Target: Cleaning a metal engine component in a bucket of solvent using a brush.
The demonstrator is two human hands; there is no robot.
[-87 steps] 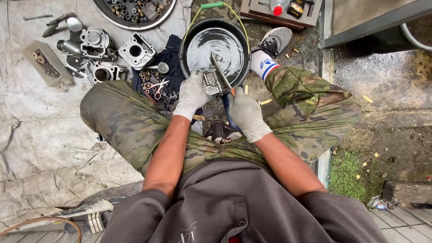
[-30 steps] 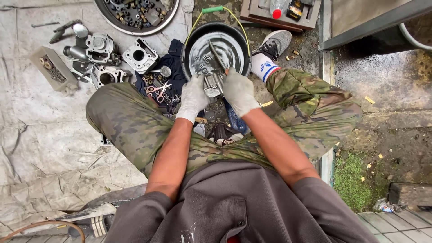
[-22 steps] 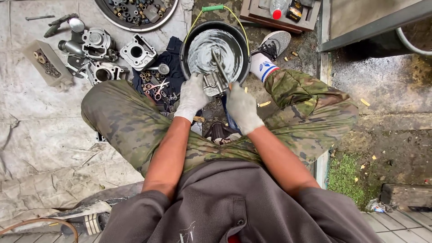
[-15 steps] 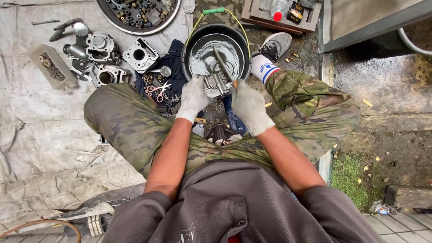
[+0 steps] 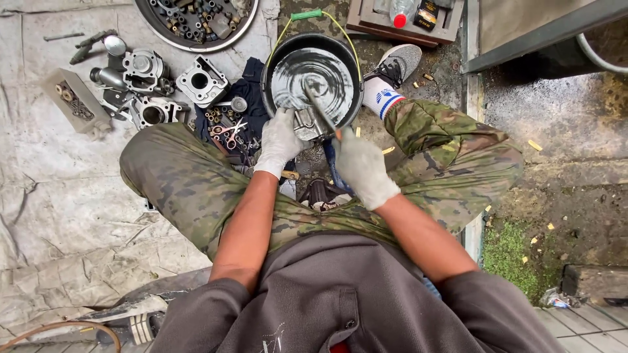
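Person squats over a black bucket (image 5: 267, 78) at upper centre of the frame, both hands in white gloves. Left hand (image 5: 280, 138) is closed around a small grey metal part (image 5: 305, 123), holding it at the bucket's near rim, just above the dark liquid (image 5: 314, 72). Right hand (image 5: 362, 167), just right of and below the part, is wrapped tight on the handle of a brush (image 5: 318, 108); the thin dark shaft runs up-left from the glove across the part and out over the liquid. The bristle end is too blurred to make out.

Step in hand looks like scrubbing the part over the bucket, mid-stroke. A next stroke would call for the left hand to keep the part steady on the rim and turn a fresh face toward the brush, with the brush dipped back in the liquid.

Upper left: more engine parts (image 5: 140, 85) on a grey tarp (image 5: 59, 196), and a round tray (image 5: 242, 29) of small bits at the top edge. Scissors (image 5: 227, 129) lie on a dark cloth (image 5: 252, 88) left of the bucket. Shoe (image 5: 399, 62) sits right of the bucket.
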